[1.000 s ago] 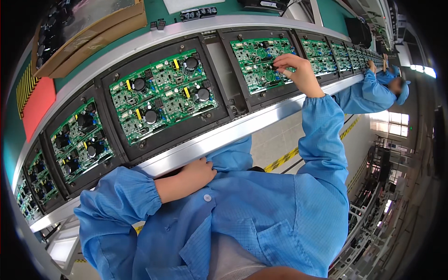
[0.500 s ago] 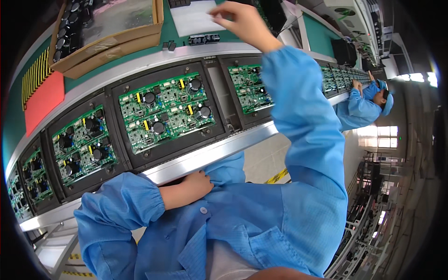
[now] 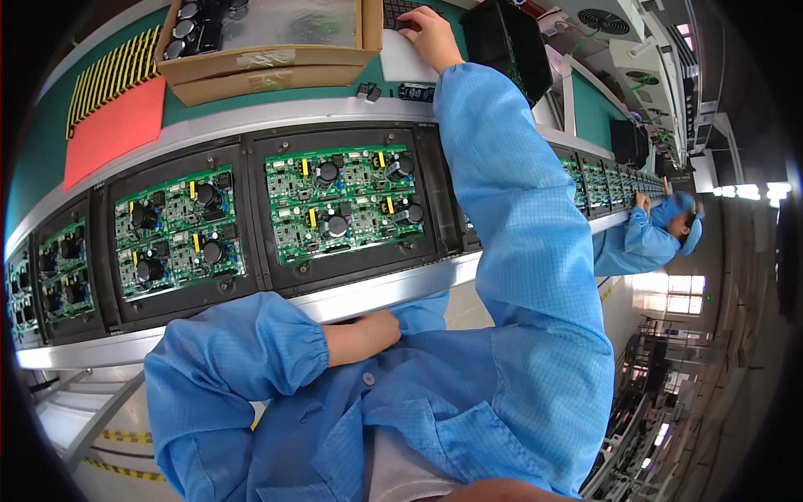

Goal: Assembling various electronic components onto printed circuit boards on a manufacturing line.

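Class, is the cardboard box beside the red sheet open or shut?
Open: black round parts and clear plastic show inside the box.

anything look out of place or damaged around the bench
No clear spill or damage shows. Slightly odd: small black parts lie loose on the green bench, in front of the cardboard box instead of inside a container.

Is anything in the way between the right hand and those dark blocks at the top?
Nothing visible is. The right hand has its fingertips right at the dark blocks, though I can't tell if they touch. The cardboard box is left of them and the black bin right, so neither stands between.
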Demonstrator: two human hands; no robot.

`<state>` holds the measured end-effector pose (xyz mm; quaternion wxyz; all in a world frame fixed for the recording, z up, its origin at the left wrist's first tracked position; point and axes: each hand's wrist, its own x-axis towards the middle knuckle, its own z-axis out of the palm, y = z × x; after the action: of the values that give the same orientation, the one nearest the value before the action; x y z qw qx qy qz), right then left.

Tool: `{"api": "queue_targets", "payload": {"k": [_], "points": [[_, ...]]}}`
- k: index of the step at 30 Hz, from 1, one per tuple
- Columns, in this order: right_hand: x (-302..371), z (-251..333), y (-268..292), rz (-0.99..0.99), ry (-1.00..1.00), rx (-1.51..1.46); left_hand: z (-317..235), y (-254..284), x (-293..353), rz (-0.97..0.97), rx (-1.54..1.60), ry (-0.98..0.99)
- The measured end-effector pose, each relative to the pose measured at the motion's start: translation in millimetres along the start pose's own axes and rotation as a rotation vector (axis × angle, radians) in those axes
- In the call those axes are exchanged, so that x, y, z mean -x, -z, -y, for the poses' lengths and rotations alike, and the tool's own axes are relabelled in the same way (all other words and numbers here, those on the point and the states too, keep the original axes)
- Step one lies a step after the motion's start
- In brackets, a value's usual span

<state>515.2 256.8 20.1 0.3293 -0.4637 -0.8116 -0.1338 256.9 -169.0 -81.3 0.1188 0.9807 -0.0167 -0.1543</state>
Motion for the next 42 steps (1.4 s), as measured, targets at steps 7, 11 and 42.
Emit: {"api": "queue_targets", "payload": {"k": [7, 11, 42], "points": [[9.8, 36.8, 83.7, 0.057, -0.209, -0.211, -4.3, -15.8, -3.9, 0.021, 0.014, 0.017], [76.5, 45.8, 206.8, 0.250, -0.143, -0.240, -8.6, -14.0, -7.3, 0.025, 0.008, 0.026], [309.1, -22.3, 302.1, 0.391, -0.858, -0.365, -2.3, 13.8, 2.4, -0.003, 0.139, 0.013]]}}
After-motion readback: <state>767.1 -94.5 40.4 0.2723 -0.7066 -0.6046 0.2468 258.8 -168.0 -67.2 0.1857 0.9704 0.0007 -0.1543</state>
